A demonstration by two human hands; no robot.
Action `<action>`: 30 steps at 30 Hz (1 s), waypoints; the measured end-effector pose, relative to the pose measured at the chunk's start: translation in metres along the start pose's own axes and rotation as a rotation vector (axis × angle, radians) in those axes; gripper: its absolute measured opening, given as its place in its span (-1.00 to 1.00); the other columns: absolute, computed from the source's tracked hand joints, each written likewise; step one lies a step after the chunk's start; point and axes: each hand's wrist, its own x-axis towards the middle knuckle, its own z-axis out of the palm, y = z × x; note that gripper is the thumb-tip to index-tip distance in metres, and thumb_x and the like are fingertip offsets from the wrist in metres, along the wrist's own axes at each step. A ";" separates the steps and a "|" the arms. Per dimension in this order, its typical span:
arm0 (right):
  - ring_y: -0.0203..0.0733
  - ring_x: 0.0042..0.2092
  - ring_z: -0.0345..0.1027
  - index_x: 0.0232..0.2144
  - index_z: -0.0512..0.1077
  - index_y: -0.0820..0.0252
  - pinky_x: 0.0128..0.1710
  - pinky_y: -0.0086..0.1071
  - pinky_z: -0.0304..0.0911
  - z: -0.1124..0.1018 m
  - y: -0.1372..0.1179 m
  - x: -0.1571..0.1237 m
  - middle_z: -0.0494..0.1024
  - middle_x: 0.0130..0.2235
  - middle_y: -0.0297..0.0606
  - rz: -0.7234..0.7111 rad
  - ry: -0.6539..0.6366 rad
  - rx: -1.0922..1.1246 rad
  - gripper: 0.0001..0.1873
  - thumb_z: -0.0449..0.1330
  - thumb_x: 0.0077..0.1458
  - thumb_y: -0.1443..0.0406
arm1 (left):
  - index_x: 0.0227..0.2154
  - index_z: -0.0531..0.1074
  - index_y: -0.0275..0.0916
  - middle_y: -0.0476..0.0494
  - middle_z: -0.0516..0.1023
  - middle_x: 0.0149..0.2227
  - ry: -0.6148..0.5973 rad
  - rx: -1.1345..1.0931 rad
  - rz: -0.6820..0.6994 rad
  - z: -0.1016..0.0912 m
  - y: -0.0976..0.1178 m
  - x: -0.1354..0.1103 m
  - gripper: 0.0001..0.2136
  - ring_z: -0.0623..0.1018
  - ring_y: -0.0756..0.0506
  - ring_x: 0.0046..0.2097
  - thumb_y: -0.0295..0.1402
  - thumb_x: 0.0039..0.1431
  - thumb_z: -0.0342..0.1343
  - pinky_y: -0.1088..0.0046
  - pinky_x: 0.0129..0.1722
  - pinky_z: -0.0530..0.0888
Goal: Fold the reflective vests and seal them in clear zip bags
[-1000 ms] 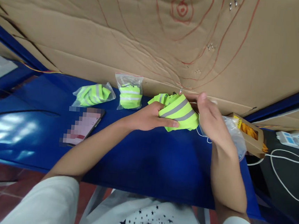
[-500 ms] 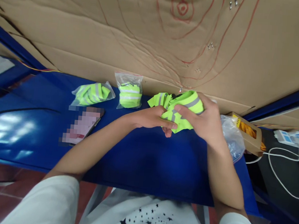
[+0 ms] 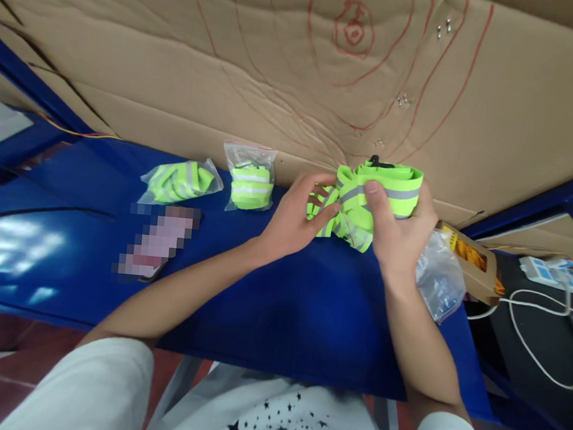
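A neon yellow-green reflective strap (image 3: 355, 197) with grey stripes is bunched in folded layers above the desk, between my hands. My right hand (image 3: 402, 235) grips its right end, the thumb pressed across the front and the fingers hidden behind. A black buckle or clip (image 3: 379, 162) sticks up from the top fold. On the left side, my left hand (image 3: 297, 209) has its fingers and thumb curled around the looser, crumpled part of the strap.
Two clear bags with similar straps, one slanted (image 3: 183, 182) and one upright (image 3: 251, 185), lie on the blue desk (image 3: 278, 314). A phone (image 3: 161, 241) lies left. Rightward are a crumpled plastic bag (image 3: 440, 275) and a cardboard box (image 3: 473, 265). Cardboard (image 3: 177, 92) stands behind.
The strap has moved right and slightly up in my right hand, its buckle now showing on top. My left hand has turned from lying across the strap's front to its left side.
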 end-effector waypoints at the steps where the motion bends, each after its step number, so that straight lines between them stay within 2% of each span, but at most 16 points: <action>1: 0.08 0.06 0.56 0.12 0.41 0.09 0.03 -0.08 0.48 0.004 -0.001 -0.004 0.62 0.03 -0.02 -0.019 0.028 0.013 -0.47 0.18 0.30 -0.10 | 0.25 0.31 -0.16 -0.30 0.37 0.30 -0.059 -0.103 -0.009 0.004 0.001 -0.003 -0.51 0.48 -0.17 0.24 -0.16 0.33 0.23 0.29 0.23 0.45; 4: 0.01 0.01 0.57 0.07 0.41 0.13 0.02 -0.14 0.48 0.019 -0.004 -0.012 0.62 0.00 -0.07 0.009 0.062 0.161 -0.47 0.24 0.26 -0.09 | 0.44 0.07 -0.01 -0.22 0.04 0.52 -0.252 -0.417 -0.037 0.013 0.006 -0.008 -0.25 0.17 -0.24 0.50 -0.17 0.28 0.29 0.18 0.44 0.26; 5: -0.03 -0.03 0.58 0.02 0.43 0.13 -0.02 -0.17 0.50 0.024 -0.004 -0.015 0.63 -0.04 -0.11 0.051 0.049 0.251 -0.49 0.25 0.25 -0.10 | 0.46 0.03 0.02 -0.20 0.01 0.53 -0.301 -0.501 -0.050 0.015 0.008 -0.009 -0.17 0.11 -0.27 0.53 -0.16 0.23 0.34 0.14 0.47 0.22; 7: -0.08 -0.14 0.59 -0.05 0.46 0.14 -0.12 -0.20 0.53 0.031 -0.003 -0.017 0.64 -0.13 -0.17 0.175 0.009 0.465 -0.52 0.23 0.27 -0.12 | 0.48 -0.01 0.03 -0.23 0.09 0.51 -0.339 -0.614 -0.100 0.015 0.010 -0.009 -0.06 0.15 -0.34 0.51 -0.15 0.15 0.41 0.06 0.46 0.24; 9: -0.10 -0.22 0.59 -0.11 0.48 0.15 -0.20 -0.20 0.55 0.035 0.000 -0.019 0.63 -0.20 -0.21 0.277 -0.017 0.624 -0.52 0.21 0.29 -0.13 | 0.47 0.03 0.00 -0.27 0.26 0.43 -0.305 -0.652 -0.151 0.015 0.011 -0.009 -0.05 0.28 -0.36 0.44 -0.14 0.11 0.44 0.04 0.40 0.33; 11: -0.08 -0.21 0.59 -0.13 0.49 0.14 -0.21 -0.18 0.55 0.035 0.005 -0.018 0.62 -0.21 -0.21 0.295 -0.013 0.657 -0.52 0.22 0.27 -0.14 | 0.42 0.14 -0.04 -0.28 0.40 0.34 -0.280 -0.669 -0.171 0.014 0.012 -0.010 -0.10 0.40 -0.36 0.37 -0.12 0.09 0.46 0.07 0.33 0.42; 15: -0.01 0.03 0.57 0.01 0.47 0.07 0.02 -0.09 0.54 0.033 0.019 -0.017 0.61 -0.02 -0.16 0.213 -0.021 0.605 -0.44 0.15 0.29 -0.20 | 0.23 0.34 -0.14 -0.25 0.52 0.23 -0.251 -0.696 -0.166 0.014 0.012 -0.012 -0.24 0.50 -0.33 0.28 -0.09 0.00 0.52 0.14 0.23 0.51; 17: -0.01 0.09 0.55 0.08 0.45 0.05 0.11 -0.07 0.51 0.037 0.024 -0.019 0.59 0.05 -0.16 0.202 -0.067 0.609 -0.42 0.13 0.30 -0.20 | 0.14 0.41 -0.18 -0.24 0.58 0.17 -0.190 -0.665 -0.184 0.015 0.010 -0.013 -0.32 0.56 -0.29 0.21 -0.12 0.00 0.52 0.19 0.18 0.54; 21: -0.01 0.04 0.57 0.09 0.44 0.09 0.07 -0.07 0.54 0.044 0.025 -0.019 0.62 0.03 -0.16 0.234 -0.221 0.649 -0.35 0.24 0.21 -0.23 | 0.01 0.51 -0.22 -0.19 0.66 0.03 -0.105 -0.618 -0.212 0.013 0.003 -0.010 -0.43 0.64 -0.21 0.05 -0.19 -0.05 0.55 0.27 0.08 0.57; 23: -0.01 0.07 0.56 0.14 0.42 0.07 0.10 -0.07 0.52 0.035 0.025 -0.010 0.61 0.07 -0.16 0.209 -0.382 0.642 -0.26 0.30 0.12 -0.25 | -0.02 0.54 -0.23 -0.16 0.68 0.00 -0.073 -0.642 -0.188 0.009 0.003 -0.004 -0.44 0.65 -0.20 0.02 -0.21 -0.08 0.57 0.29 0.06 0.57; 25: 0.00 0.17 0.50 0.22 0.38 0.00 0.17 -0.07 0.47 0.013 0.026 0.007 0.55 0.18 -0.19 0.097 -0.536 0.550 -0.20 0.35 0.08 -0.24 | -0.03 0.55 -0.23 -0.16 0.69 -0.01 -0.021 -0.695 -0.184 0.000 0.005 0.004 -0.47 0.66 -0.20 0.02 -0.21 -0.06 0.56 0.28 0.07 0.57; 26: 0.00 0.20 0.47 0.25 0.36 -0.04 0.17 -0.07 0.46 -0.001 0.027 0.016 0.51 0.23 -0.20 0.015 -0.562 0.482 -0.19 0.34 0.08 -0.24 | -0.03 0.55 -0.23 -0.16 0.69 -0.01 0.014 -0.718 -0.196 -0.006 0.007 0.008 -0.49 0.66 -0.21 0.03 -0.21 -0.03 0.54 0.28 0.07 0.57; 27: 0.00 0.22 0.45 0.27 0.34 -0.08 0.15 -0.06 0.46 -0.016 0.030 0.025 0.46 0.27 -0.21 -0.041 -0.535 0.412 -0.21 0.29 0.13 -0.26 | -0.03 0.55 -0.23 -0.17 0.68 0.01 0.055 -0.733 -0.211 -0.012 0.008 0.011 -0.51 0.66 -0.21 0.04 -0.21 -0.01 0.53 0.27 0.07 0.58; 28: -0.02 0.19 0.46 0.28 0.34 -0.11 0.11 -0.07 0.46 -0.030 0.033 0.031 0.46 0.26 -0.22 -0.081 -0.428 0.339 -0.26 0.22 0.20 -0.25 | -0.04 0.55 -0.23 -0.18 0.68 0.02 0.098 -0.735 -0.228 -0.019 0.009 0.013 -0.53 0.66 -0.22 0.05 -0.22 0.01 0.52 0.28 0.05 0.59; 30: -0.09 0.05 0.50 0.19 0.42 -0.06 0.01 -0.14 0.45 -0.049 0.043 0.035 0.55 0.12 -0.21 -0.096 -0.200 0.164 -0.44 0.19 0.30 -0.16 | -0.04 0.56 -0.22 -0.18 0.68 0.04 0.173 -0.713 -0.265 -0.032 0.005 0.011 -0.53 0.67 -0.22 0.03 -0.22 0.00 0.52 0.31 -0.02 0.62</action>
